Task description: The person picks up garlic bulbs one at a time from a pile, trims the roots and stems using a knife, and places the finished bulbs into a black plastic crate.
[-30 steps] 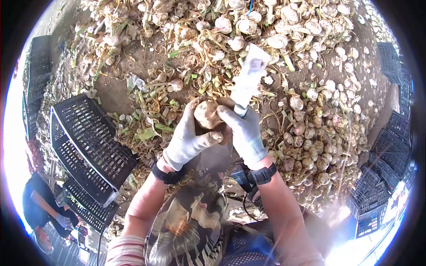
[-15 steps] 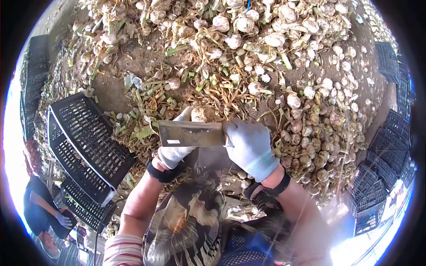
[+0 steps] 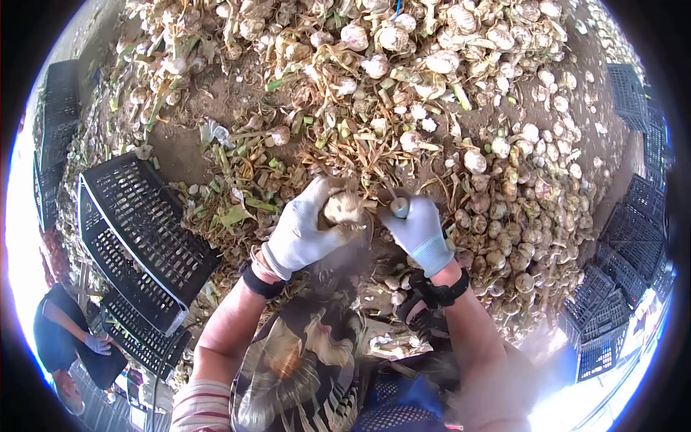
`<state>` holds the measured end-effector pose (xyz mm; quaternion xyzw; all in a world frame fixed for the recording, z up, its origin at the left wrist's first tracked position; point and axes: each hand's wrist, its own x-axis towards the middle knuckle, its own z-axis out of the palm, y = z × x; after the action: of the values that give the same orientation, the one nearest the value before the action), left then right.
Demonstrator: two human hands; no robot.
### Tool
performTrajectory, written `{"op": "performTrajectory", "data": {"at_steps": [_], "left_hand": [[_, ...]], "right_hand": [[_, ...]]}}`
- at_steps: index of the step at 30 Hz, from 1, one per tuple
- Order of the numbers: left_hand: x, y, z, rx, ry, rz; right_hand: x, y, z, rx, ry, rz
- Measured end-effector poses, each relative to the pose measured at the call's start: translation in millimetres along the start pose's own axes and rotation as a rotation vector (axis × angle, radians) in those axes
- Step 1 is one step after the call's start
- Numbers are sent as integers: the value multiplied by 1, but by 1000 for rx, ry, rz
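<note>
Gloved in white, my left hand [image 3: 301,232] is closed round a garlic bulb [image 3: 344,207], its roots and dry skin showing between thumb and fingers. Just to the right, my right hand [image 3: 419,229], also gloved, grips a cleaver by its handle [image 3: 399,207]. The handle's round end faces me, and the blade is seen nearly edge-on and mostly hidden. A small gap separates bulb and cleaver. Beneath both hands lie cut stalks and dry leaves [image 3: 360,155].
Trimmed garlic bulbs [image 3: 504,237] are heaped at the right. Uncut garlic with stalks [image 3: 403,43] is piled ahead. Black plastic crates stand at the left [image 3: 147,230] and right [image 3: 633,237]. Another person [image 3: 72,331] sits at the lower left.
The cleaver has turned from broad side facing me to nearly edge-on and moved right. My left hand, previously behind the blade, now shows fully with the bulb.
</note>
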<state>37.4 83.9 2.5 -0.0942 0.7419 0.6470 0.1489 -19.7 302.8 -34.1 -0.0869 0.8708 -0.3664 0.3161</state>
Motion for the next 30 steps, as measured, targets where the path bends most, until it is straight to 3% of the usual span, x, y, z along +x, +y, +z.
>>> {"op": "performTrajectory", "data": {"at_steps": [1,3,4,5,6,9,10,11,12,13,14,17,18,19,21,22,25,27,28,30], "left_hand": [[3,-6,0,310,43,198],[2,-7,-1,422,36,172],[4,-9,-5,616,8,332],[3,-9,-8,806,-23,491],[-2,-3,-9,865,-2,525],[2,0,-17,782,158,661],[7,19,-8,816,208,592],[15,27,21,552,296,452],[22,44,34,457,-40,660],[23,57,64,217,-82,674],[24,59,59,220,-81,672],[46,56,27,512,33,293],[60,27,6,558,197,182],[69,-9,-13,639,341,-46],[76,-42,-49,742,355,-543],[67,-87,-68,952,325,-487],[58,-83,-70,678,424,-315],[60,-69,-50,489,590,-172],[62,-56,-42,522,585,-121],[68,-54,-44,537,632,-12]], "right_hand": [[0,-18,0,51,30,-20],[8,-33,-1,28,-20,-152],[13,-34,-1,33,-21,-149],[17,-34,-1,-44,-116,-166],[19,-35,0,-122,-212,-185],[15,13,3,-288,-261,235],[10,55,25,-198,-273,229],[-11,64,50,-189,-291,242],[-22,64,70,-4,-62,-77],[-21,62,79,180,172,-402],[-18,46,70,182,170,-403],[-11,8,23,693,-135,502],[-11,47,34,715,-7,416],[-12,42,21,653,150,252],[-9,36,3,877,189,478],[-6,38,3,875,190,476],[0,39,4,965,275,375],[6,39,4,831,352,295],[13,45,11,774,475,116],[16,37,2,714,461,163]]}}
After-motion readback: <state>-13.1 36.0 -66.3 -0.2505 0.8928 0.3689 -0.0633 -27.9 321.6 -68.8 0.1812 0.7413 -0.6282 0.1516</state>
